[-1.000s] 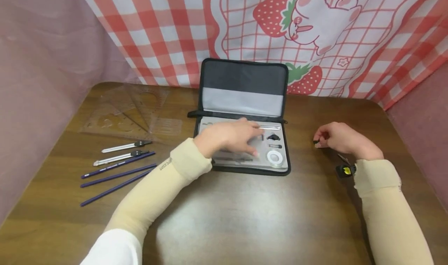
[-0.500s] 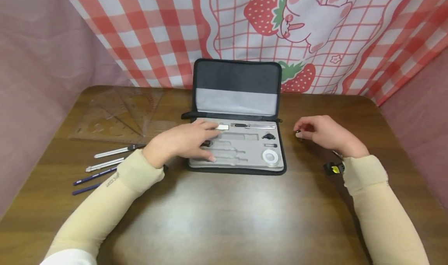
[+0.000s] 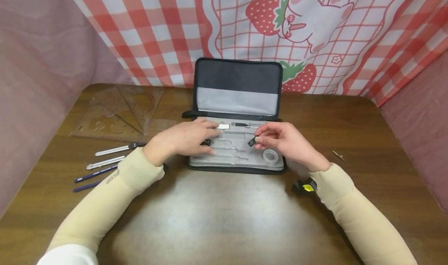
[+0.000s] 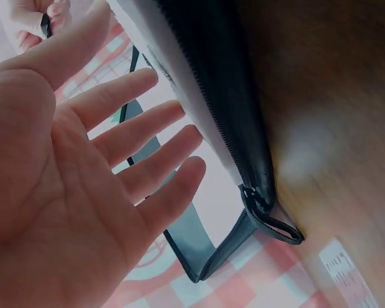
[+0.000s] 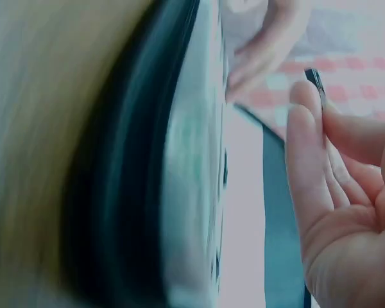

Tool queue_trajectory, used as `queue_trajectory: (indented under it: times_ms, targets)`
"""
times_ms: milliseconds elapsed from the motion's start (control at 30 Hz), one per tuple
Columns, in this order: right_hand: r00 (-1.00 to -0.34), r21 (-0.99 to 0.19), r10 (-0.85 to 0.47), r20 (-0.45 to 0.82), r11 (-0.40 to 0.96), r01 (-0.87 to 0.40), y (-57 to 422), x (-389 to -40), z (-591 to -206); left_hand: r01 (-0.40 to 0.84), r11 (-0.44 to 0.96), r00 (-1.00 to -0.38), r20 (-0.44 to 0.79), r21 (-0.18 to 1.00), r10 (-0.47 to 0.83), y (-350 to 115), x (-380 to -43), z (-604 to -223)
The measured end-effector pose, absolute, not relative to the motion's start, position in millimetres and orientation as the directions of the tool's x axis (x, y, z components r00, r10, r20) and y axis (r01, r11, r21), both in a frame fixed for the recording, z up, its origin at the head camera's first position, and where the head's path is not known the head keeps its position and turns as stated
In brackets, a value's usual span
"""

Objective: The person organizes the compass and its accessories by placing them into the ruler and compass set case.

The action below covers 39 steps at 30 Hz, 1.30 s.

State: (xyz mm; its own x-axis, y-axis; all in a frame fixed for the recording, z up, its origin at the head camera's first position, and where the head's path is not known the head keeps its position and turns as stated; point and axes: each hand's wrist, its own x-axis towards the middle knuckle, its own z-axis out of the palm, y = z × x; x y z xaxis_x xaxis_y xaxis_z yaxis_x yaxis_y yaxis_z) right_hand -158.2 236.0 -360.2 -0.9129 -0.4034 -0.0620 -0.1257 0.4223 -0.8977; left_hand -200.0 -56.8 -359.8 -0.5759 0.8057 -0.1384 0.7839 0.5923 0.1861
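A black zippered case (image 3: 238, 74) lies unfolded at the back of the table, its lid upright and its grey tray (image 3: 227, 164) flat. My left hand (image 3: 182, 138) lies over the tray's left side with fingers extended; the left wrist view shows its palm and spread fingers (image 4: 170, 154) beside the zipper edge. Between thumb and fingertips, my right hand (image 3: 287, 140) pinches a small flat black piece (image 3: 252, 141) with pale markings, above the tray's right part. A round white ring (image 3: 270, 156), a white block (image 3: 223, 126) and a dark-ended metal tool (image 3: 240, 124) sit in the tray.
Left of the case lie clear plastic set squares (image 3: 108, 117), two compasses (image 3: 112, 151) and dark blue pencils (image 3: 94, 175), partly hidden by the left sleeve. A small metal piece (image 3: 338, 155) rests on the table at right. A checked curtain (image 3: 157, 28) hangs behind.
My left hand has drawn back from the tray's middle to its left side. My right hand has moved left from the table to over the tray, carrying the small black piece.
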Motion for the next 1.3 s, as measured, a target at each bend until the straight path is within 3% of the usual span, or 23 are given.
queue_trajectory:
  times_ms: [267,600,733,900,1033,1300]
  targets:
    - [-0.906,-0.896,-0.42,-0.043,0.417,-0.151,197,-164,-365,0.821,0.524,-0.546,0.047,0.226,0.836,-45,-200,-359]
    - [-0.908,-0.919,-0.396,-0.137,0.393,-0.033,170,-171,-372,0.789,0.591,-0.614,0.248,0.165,0.75,-36,-197,-365]
    - [-0.898,-0.845,-0.441,-0.012,0.484,-0.227,170,-174,-376,0.781,0.615,-0.621,0.25,0.113,0.743,-38,-198,-366]
    - [-0.834,-0.579,-0.493,0.247,0.616,-0.535,173,-177,-379,0.779,0.62,-0.624,0.227,0.1,0.748,-36,-197,-366]
    - [-0.805,-0.486,-0.509,0.304,0.644,-0.59,173,-176,-378,0.768,0.631,-0.638,0.216,0.108,0.739,-35,-196,-366]
    - [-0.798,-0.379,-0.559,0.223,0.704,-0.6,172,-175,-376,0.764,0.633,-0.645,0.103,0.128,0.757,-40,-198,-361]
